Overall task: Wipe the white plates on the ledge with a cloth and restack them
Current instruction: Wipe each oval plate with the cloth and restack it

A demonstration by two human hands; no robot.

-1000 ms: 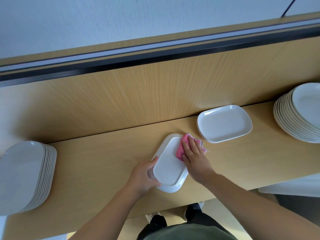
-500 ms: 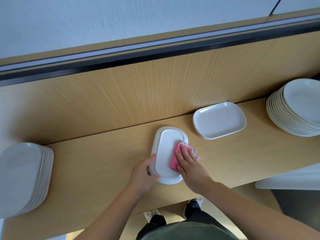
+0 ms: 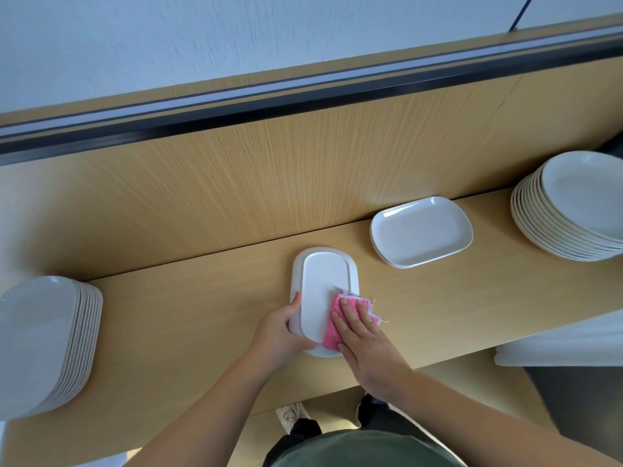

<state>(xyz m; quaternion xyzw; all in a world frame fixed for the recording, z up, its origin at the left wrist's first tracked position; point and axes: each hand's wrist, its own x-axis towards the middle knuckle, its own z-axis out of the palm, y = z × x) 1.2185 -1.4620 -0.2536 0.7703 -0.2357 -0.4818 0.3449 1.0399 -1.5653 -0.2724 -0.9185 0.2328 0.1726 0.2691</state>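
A white oblong plate [image 3: 322, 284] lies upside down on the wooden ledge [image 3: 202, 318], its long side pointing away from me. My left hand [image 3: 281, 330] grips its near left rim, thumb on the edge. My right hand [image 3: 362, 338] presses a pink cloth [image 3: 332, 326] flat onto the plate's near right part with straight fingers. A short stack of white oblong plates [image 3: 421, 230] sits face up to the right, by the back panel.
A tall stack of white plates [image 3: 47, 338] stands at the ledge's left end, and another tall stack [image 3: 573, 210] at the right end. A wooden back panel [image 3: 269, 183] rises behind the ledge. My legs and shoes show below the front edge.
My right hand has drawn the pink cloth from the plate's far end to its near end. The plate has turned from slanted to straight. My left hand keeps its hold.
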